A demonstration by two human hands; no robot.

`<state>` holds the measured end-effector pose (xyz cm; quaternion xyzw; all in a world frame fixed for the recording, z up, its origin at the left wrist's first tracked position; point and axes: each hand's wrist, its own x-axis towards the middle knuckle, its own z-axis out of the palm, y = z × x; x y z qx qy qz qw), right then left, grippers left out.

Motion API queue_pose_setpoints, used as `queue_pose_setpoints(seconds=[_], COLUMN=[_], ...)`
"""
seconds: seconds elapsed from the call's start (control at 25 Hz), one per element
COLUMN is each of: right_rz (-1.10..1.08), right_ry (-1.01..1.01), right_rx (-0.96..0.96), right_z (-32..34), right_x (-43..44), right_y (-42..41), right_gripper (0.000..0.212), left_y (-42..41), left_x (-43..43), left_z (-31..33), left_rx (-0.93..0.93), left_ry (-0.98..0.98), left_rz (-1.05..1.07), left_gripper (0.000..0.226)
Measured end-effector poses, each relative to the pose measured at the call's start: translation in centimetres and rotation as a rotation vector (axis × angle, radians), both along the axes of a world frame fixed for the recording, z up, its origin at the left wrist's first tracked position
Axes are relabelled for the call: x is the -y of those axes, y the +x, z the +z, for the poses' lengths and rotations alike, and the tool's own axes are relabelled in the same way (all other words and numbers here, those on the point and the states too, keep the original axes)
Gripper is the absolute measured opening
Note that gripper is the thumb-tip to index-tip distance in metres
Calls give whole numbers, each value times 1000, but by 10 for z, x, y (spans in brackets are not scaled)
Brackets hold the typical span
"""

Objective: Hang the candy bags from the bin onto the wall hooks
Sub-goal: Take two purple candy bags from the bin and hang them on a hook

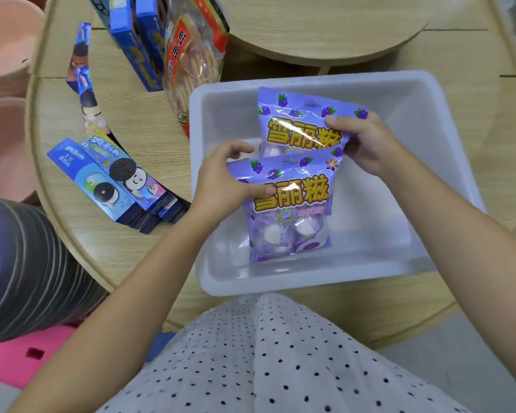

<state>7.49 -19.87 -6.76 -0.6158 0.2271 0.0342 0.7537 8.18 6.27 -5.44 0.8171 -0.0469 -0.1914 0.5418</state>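
A round wooden table (125,234) fills most of the view, and a smaller round wooden tier (325,25) stands on it toward the far edge. A white plastic bin (221,114) sits at the table's near edge, directly in front of a person in a white polka-dot garment (265,353).

Off the table's left edge are a stack of ribbed dark bowls (21,263), pink basins (3,46) and, lower down, a pink stool (24,359). Blue cookie boxes (134,40) stand upright near the far-left edge, with a clear bag of crackers (191,64) just beside them. More cookie boxes (108,177) lie flat near the left edge, close to the bin's left wall.

Two purple grape candy bags are inside the bin. The farther candy bag (298,126) is toward the bin's far wall. The nearer candy bag (292,216) overlaps its lower part and reaches toward the near wall.

The left hand (221,183) grips the nearer candy bag at its upper left edge, with the thumb pressed flat on the front and the fingers curled over the top corner. The right hand (367,144) grips the farther candy bag at its right edge, with the thumb on the front and the fingers wrapped behind.
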Motion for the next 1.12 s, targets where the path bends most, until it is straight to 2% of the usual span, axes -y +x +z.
queue_pose_setpoints(seconds=[0.08,0.16,0.24,0.32,0.4,0.6,0.76,0.92,1.12], right_rz=[-102,-199,-261,-344,-452,-637,-778,-898,-1050], right_ry=[-23,-29,-41,-51,-79,-206,-239,-180,-255], right_rx=[44,98,174,234,288,464,607,732,733], right_z=[6,13,20,30,42,85,118,144,157], right_x=[12,19,23,26,29,38,34,17,-12], right_y=[-17,-36,-52,-67,-80,-110,-143,-193,-276], right_gripper=[21,23,21,9,1,16,20,24,27], left_y=[-8,-14,-17,-21,-28,-41,-46,-51,-69], left_x=[3,9,16,24,30,43,45,41,41], left_z=[-4,-8,-11,-14,-16,3,35,73,102], left_rx=[-149,-246,-262,-270,-266,-11,125,198,143], left_ry=[-124,-248,-319,-336,-354,-424,-564,-804,-816], left_rz=[125,142,172,195,190,169,220,120,-62], left_gripper=[67,42,23,15,13,3,9,17,21])
